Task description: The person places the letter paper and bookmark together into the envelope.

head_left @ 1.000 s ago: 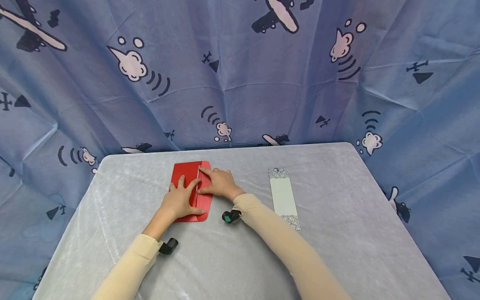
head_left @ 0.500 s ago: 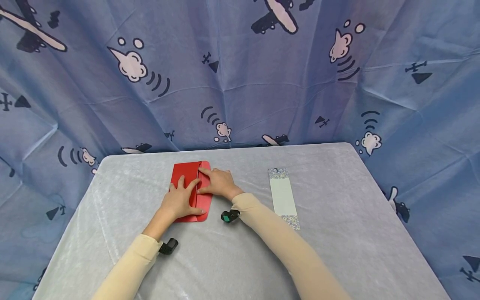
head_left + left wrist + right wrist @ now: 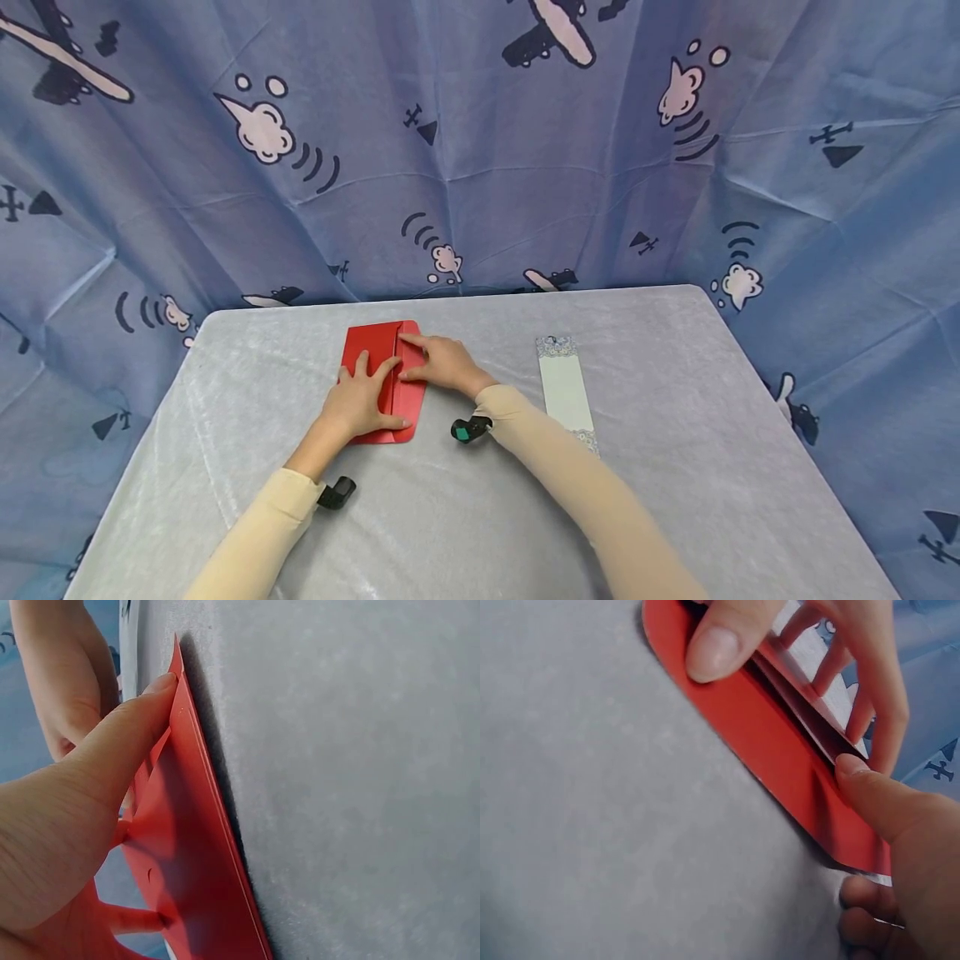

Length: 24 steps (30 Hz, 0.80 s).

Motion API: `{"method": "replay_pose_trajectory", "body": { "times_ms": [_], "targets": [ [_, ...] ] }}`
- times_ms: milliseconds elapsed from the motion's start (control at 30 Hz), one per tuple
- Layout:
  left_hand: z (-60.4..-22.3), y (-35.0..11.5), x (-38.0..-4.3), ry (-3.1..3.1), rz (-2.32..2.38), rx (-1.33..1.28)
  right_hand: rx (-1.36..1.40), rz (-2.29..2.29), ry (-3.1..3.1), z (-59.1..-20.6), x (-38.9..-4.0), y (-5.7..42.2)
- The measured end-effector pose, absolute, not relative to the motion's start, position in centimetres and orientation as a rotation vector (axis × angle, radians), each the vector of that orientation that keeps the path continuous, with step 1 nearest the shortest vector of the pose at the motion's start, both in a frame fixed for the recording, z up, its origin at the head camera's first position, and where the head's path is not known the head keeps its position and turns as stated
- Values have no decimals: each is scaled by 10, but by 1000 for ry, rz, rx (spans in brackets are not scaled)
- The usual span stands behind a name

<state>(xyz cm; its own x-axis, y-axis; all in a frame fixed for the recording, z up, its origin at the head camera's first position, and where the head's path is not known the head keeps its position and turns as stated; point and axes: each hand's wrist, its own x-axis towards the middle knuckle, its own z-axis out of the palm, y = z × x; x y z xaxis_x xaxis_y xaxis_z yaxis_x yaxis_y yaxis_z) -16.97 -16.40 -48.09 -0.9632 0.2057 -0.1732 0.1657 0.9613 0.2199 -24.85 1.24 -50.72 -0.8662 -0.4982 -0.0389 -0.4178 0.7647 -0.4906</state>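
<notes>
Envelope (image 3: 407, 402) beneath it, right hand (image 3: 447, 364) has edged rightward.

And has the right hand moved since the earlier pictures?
Yes, slightly right: in the head view, the right hand has shifted toward the card, which hasn't moved.

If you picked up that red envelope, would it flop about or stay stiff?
The red envelope would probably stay fairly stiff, flexing slightly, since its edges look straight. It is likely light, as it looks thin in the left wrist view. Its unfolded flap might swing, as it extends past the opening.
</notes>
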Motion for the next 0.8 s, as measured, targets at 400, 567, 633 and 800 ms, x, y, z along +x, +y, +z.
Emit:
{"method": "replay_pose_trajectory", "body": {
  "times_ms": [400, 567, 633, 800],
  "targets": [
    [-483, -164, -169, 2922, 308, 282, -804, -984, 2662, -498, -243, 34],
    [-482, -164, -169, 2923, 310, 272, -808, -1056, 2622, -491, -240, 45],
    [-481, -164, -168, 2921, 310, 269, -811, -1073, 2613, -490, -239, 51],
    [-480, -163, -168, 2913, 311, 264, -820, -1111, 2597, -487, -236, 66]
  ]
}}
